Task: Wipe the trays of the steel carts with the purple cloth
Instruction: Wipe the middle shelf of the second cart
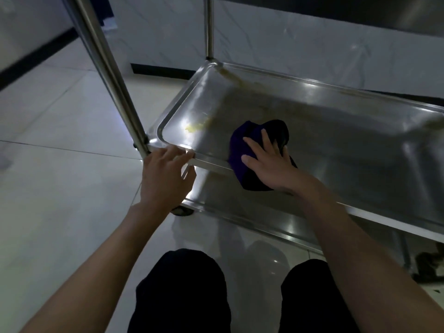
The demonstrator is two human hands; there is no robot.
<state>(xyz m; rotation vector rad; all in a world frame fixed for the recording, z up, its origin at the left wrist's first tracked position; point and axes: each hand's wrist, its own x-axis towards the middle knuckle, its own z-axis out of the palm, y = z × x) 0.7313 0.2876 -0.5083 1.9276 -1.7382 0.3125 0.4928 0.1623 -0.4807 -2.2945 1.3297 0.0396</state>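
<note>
Right hand (pixel 269 162): flat, fingers spread, pressing the purple cloth (pixel 242 150) onto the floor of the middle tray (pixel 336 131), near its front rim. Left hand (pixel 165 174): fingers bent over the tray's front-left corner, thumb under the rim, just beside the cart post (pixel 113 75). Yellowish smears (pixel 197 126) left of the cloth, more along the far rim (blurred). 1 lower tray (pixel 240 212) beneath. Wheel (pixel 182 211) on the tiled floor (pixel 60 140). 2 dark-clad knees (pixel 182 289) at the bottom edge.
</note>
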